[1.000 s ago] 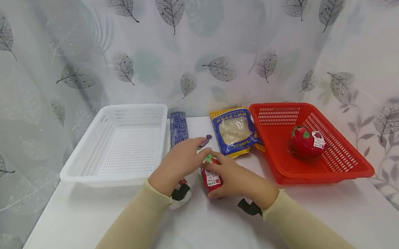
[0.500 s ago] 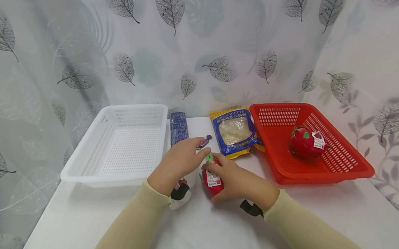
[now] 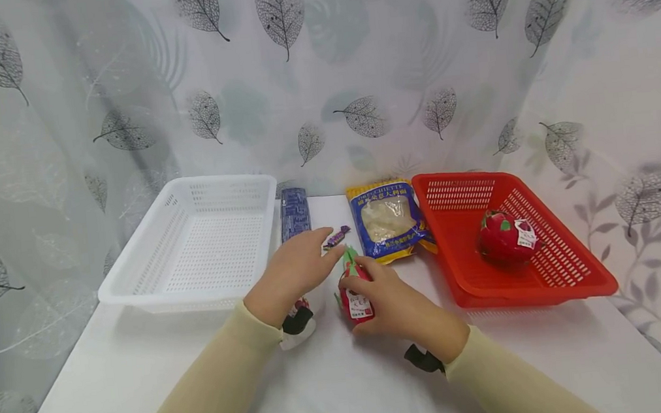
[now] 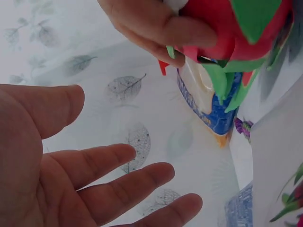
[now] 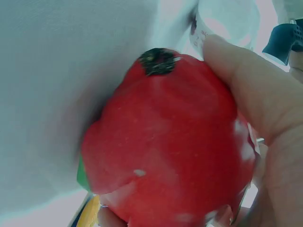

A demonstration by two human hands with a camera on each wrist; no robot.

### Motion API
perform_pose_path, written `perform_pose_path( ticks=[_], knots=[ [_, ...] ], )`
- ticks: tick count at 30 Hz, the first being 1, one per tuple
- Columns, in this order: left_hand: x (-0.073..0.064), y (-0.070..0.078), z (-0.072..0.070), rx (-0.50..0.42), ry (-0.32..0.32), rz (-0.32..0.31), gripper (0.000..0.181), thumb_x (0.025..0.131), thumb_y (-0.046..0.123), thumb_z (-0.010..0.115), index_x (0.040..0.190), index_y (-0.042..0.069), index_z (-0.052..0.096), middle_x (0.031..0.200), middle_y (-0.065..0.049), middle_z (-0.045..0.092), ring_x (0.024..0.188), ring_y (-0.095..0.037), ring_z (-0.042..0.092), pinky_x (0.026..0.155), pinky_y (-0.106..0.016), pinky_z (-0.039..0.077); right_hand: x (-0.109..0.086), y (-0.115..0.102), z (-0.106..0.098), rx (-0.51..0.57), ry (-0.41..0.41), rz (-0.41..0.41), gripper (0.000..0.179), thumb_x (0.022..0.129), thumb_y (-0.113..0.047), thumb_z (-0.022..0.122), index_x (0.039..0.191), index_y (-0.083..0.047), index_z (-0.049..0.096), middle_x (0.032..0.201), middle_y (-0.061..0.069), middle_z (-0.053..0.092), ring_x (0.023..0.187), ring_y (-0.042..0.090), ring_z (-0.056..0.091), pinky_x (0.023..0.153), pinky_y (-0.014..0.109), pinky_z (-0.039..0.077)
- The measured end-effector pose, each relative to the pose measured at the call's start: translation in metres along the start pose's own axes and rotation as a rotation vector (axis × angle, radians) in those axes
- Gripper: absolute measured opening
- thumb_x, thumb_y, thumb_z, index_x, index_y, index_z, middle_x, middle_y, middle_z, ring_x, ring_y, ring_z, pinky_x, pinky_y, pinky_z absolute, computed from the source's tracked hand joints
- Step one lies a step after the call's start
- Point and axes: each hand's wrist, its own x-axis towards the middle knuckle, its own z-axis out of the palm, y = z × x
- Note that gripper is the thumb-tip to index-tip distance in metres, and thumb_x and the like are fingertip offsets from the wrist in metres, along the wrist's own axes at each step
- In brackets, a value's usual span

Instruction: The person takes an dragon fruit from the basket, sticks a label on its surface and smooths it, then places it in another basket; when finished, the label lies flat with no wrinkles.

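A red dragon fruit [image 5: 165, 142] with green leafy tips and a white label is gripped by my right hand [image 3: 398, 302] at the middle of the table. In the head view its leafy end points away from me. My left hand [image 3: 294, 268] hovers to the left of the fruit, palm side toward it. In the left wrist view its fingers are spread and hold nothing. Below the left hand stands a white cup-like container [image 5: 227, 23] with a floral print, mostly hidden in the head view. A small purple wrapped candy [image 3: 338, 236] lies just beyond the left fingertips.
A white plastic basket [image 3: 115, 288] stands at the left. At the right, a red basket [image 3: 461, 287] holds another dragon fruit [image 3: 501, 237]. Between them at the back lie a blue packet [image 3: 294, 213] and a blue-and-yellow orecchiette pasta bag [image 3: 389, 218]. A leaf-print curtain hangs behind.
My right hand has drawn slightly to the right with the dragon fruit, which has turned; more of its leafy end shows. The left hand has stayed nearly still.
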Motion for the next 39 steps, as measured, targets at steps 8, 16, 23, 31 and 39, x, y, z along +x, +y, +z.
perform_pose_path(
  ticks=[8,16,23,31,39],
  knots=[
    [-0.004,0.002,-0.005,0.023,0.038,-0.018,0.062,0.107,0.054,0.053,0.157,0.016,0.053,0.157,-0.007,0.059,0.148,-0.031,0.054,0.124,-0.051,0.043,-0.014,0.002,-0.008,0.017,0.081,0.007,0.081,0.075,-0.037,0.098,0.146,-0.042,0.06,0.174,0.006,0.028,0.155,0.036,0.034,0.093,0.053,0.064],
    [-0.018,0.027,-0.003,-0.001,0.097,0.024,0.059,0.107,0.051,0.056,0.156,0.017,0.054,0.155,-0.004,0.061,0.145,-0.027,0.058,0.12,-0.049,0.047,-0.052,0.016,-0.037,-0.003,0.345,-0.038,0.086,0.074,-0.031,0.099,0.149,-0.037,0.057,0.171,0.011,0.029,0.152,0.038,0.035,0.086,0.055,0.066],
    [-0.029,0.066,0.01,-0.04,0.075,0.092,0.054,0.107,0.048,0.059,0.152,0.019,0.059,0.15,-0.002,0.065,0.14,-0.023,0.061,0.115,-0.046,0.053,-0.077,0.034,-0.067,-0.042,0.538,-0.075,0.089,0.071,-0.025,0.101,0.149,-0.027,0.057,0.169,0.017,0.03,0.147,0.044,0.038,0.084,0.062,0.064],
    [-0.002,0.11,0.066,-0.094,0.071,0.198,0.044,0.104,0.047,0.062,0.141,0.025,0.065,0.136,0.009,0.071,0.125,-0.014,0.067,0.103,-0.036,0.059,-0.084,0.052,-0.101,-0.087,0.652,-0.122,0.083,0.069,-0.018,0.101,0.142,-0.022,0.062,0.167,0.02,0.032,0.144,0.046,0.039,0.084,0.068,0.061],
    [0.018,0.144,0.124,-0.259,0.018,0.21,0.072,0.096,0.052,0.075,0.157,0.03,0.045,0.149,0.01,0.055,0.136,-0.009,0.053,0.098,-0.032,0.062,-0.089,0.077,-0.126,-0.15,0.595,-0.097,0.081,0.069,-0.014,0.101,0.141,-0.02,0.063,0.164,0.023,0.036,0.14,0.048,0.04,0.08,0.07,0.061]
  ],
)
